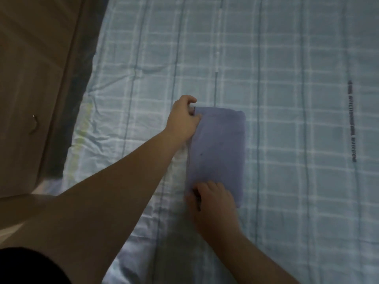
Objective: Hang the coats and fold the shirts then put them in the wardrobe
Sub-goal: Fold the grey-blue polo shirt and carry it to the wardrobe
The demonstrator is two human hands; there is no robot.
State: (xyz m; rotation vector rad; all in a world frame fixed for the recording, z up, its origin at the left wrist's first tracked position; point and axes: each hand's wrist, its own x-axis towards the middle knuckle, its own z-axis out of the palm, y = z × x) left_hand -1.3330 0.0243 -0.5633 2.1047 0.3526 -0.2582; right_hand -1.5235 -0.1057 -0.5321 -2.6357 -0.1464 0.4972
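A purple shirt (pixel 219 148) lies folded into a narrow rectangle on the bed, its long side running away from me. My left hand (pixel 183 117) pinches the far left corner of the fold, fingers curled around the edge. My right hand (pixel 213 198) grips the near left corner, with the palm lying over the cloth. Both hands hold the same left edge of the shirt. No coat, hanger or wardrobe is in sight.
The bed is covered by a light blue checked sheet (pixel 287 78), wrinkled at its left side. A brown floor (pixel 34 78) runs along the left of the bed. A dark printed stripe (pixel 351 121) marks the sheet at the right.
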